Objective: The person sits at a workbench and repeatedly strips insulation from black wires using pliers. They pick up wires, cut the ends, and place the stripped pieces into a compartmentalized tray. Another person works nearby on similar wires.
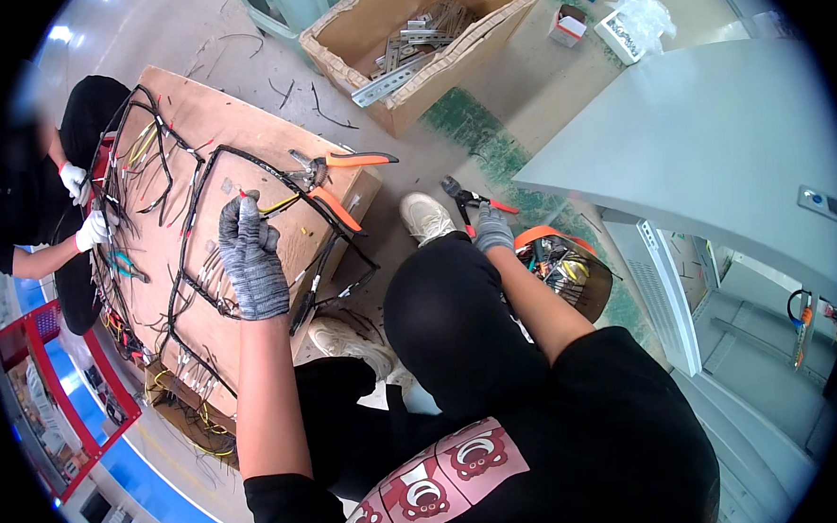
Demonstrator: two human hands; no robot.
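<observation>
While a thin yellow wire [280, 206] is being pinched at the fingertips of the left hand [253, 256], gloved in grey knit, a hand tool with red handles and a black head [460, 193] is being gripped by the right hand [493, 229], in a matching glove, down beside the knee. A small red tip [243, 193] is showing at the left fingertips; whether it is fixed on the wire cannot be told.

The black, wrapped wire harness [260, 164] is lying in branching loops across the brown wooden counter [231, 115]; the yellow wire is apparently leaving it near the right-hand corner. An orange-handled metal stripping tool [319, 168] is resting at that corner, and an orange-rimmed container of small parts [542, 231] is standing just beside the right forearm.

Progress, as judged: the main runs are looking bundled and wrapped. White sleeves [195, 375] are being carried by many loose ends on the lower branch, and red tips are showing on some others. Many ends are sticking out free, unconnected, some too small to read; finishing of the ends is therefore seeming only partly done. At the far left, the other side is being handled by a co-worker's white-gloved hands [92, 229], with teal-handled pliers [130, 267] lying near.
</observation>
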